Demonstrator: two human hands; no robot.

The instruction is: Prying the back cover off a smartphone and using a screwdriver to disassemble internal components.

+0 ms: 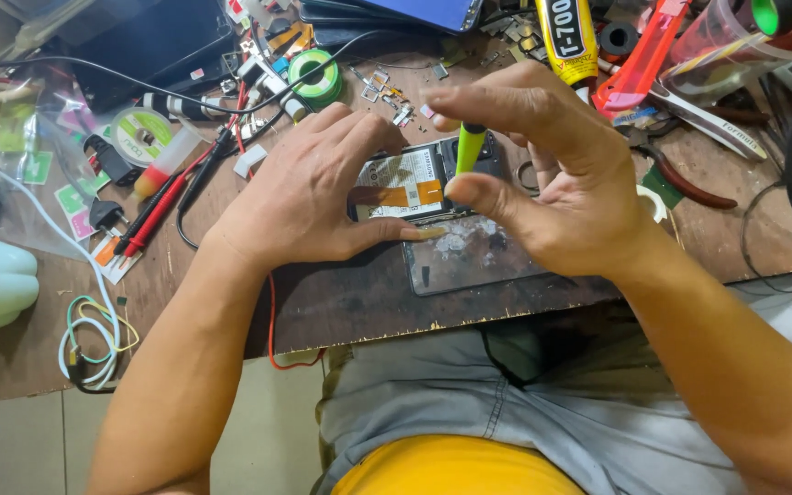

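Two bare hands work over an opened phone (423, 188) that lies back-off on a cluttered wooden bench (341, 302), just above the near edge at the centre of the view. The left hand (309, 197) lies flat on the phone's left part, fingers spread and pressing down, its thumb stretched along the lower edge of the phone toward 3 o'clock. The right hand (552, 174) hovers at the phone's 3 o'clock side, thumb and fingers pinched on a slim yellow-green tool (469, 147) that stands nearly upright with its tip down on the phone's upper part. Inside the phone a pale battery and an orange strip show between the two hands. Under the phone, toward 5 o'clock, lies a scratched glass plate (478, 257). From the phone, a green spool (315, 78) sits at 11 o'clock, a yellow glue tube (568, 37) at 1 o'clock, an orange-red cutter (639, 64) beside it, and red-handled pliers (689, 183) at 3 o'clock. Red and black probe leads (153, 215) lie at 9 o'clock, and a coil of thin coloured wires (93, 344) rests at 8 o'clock near the bench edge.
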